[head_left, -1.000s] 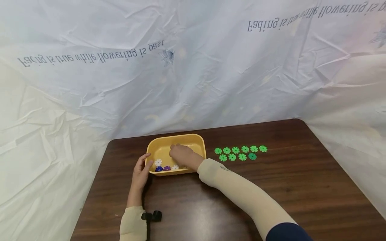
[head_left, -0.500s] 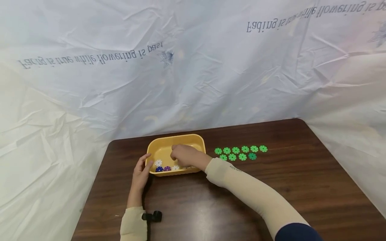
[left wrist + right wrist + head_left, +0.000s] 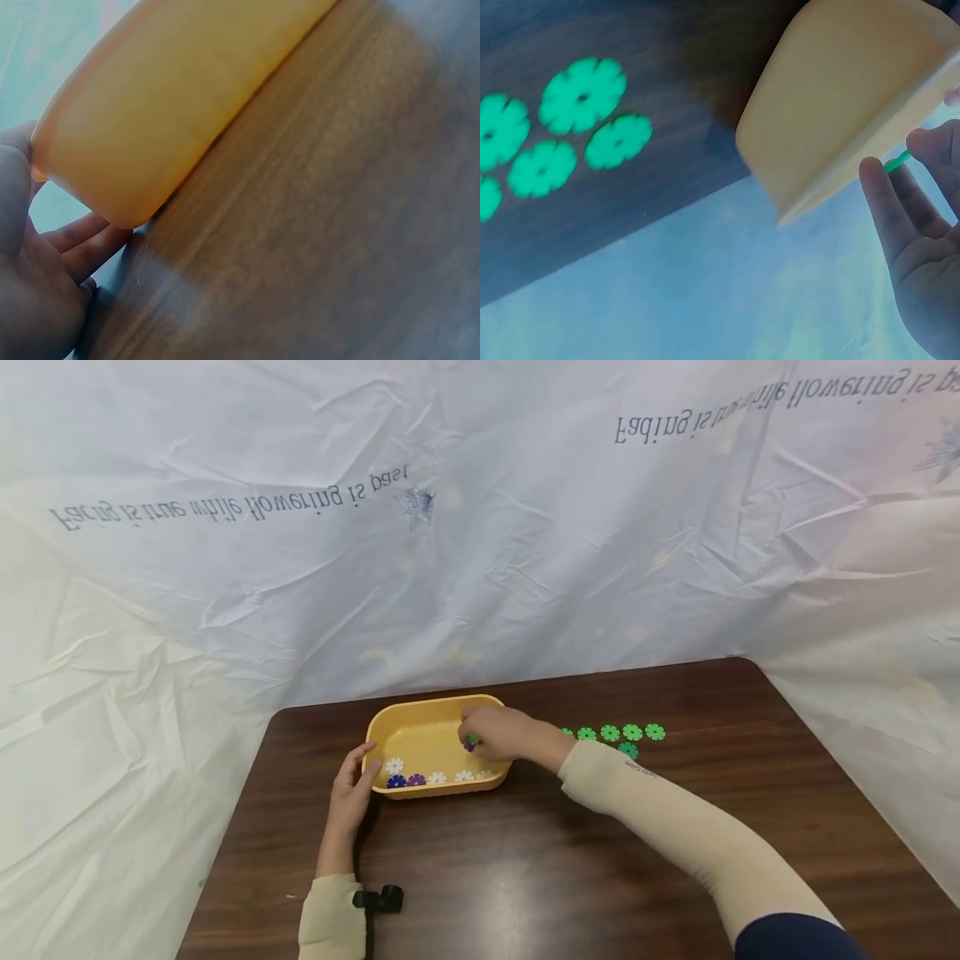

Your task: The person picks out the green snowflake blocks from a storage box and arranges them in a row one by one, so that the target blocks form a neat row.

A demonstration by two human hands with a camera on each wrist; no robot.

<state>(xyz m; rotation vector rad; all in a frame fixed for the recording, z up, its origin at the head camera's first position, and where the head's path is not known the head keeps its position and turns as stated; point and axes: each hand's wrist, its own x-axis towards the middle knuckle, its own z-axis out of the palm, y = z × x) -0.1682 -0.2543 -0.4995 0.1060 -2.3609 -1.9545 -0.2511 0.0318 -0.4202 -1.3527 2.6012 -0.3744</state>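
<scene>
A yellow tray (image 3: 427, 703) stands on the dark wooden table (image 3: 525, 877). White (image 3: 393, 765), blue (image 3: 396, 782) and purple (image 3: 416, 780) flower discs lie along its near wall. My right hand (image 3: 472, 741) hovers over the tray's right end and pinches a small green flower disc (image 3: 898, 160) between thumb and fingertips. My left hand (image 3: 352, 777) rests against the tray's near left corner (image 3: 112, 202), fingers fairly straight, thumb on the wall. Several green discs (image 3: 632, 732) lie in rows on the table right of the tray; my right forearm hides some of them.
A crumpled white sheet (image 3: 480, 568) with printed lettering hangs behind and beside the table. A black clip (image 3: 382, 898) sits at my left wrist. In the right wrist view the green discs (image 3: 583, 92) lie beside the tray's end wall (image 3: 840, 90).
My right hand has moved from the tray's middle to its right end, now pinching a disc. More white discs show along the near wall. The left hand stayed put.
</scene>
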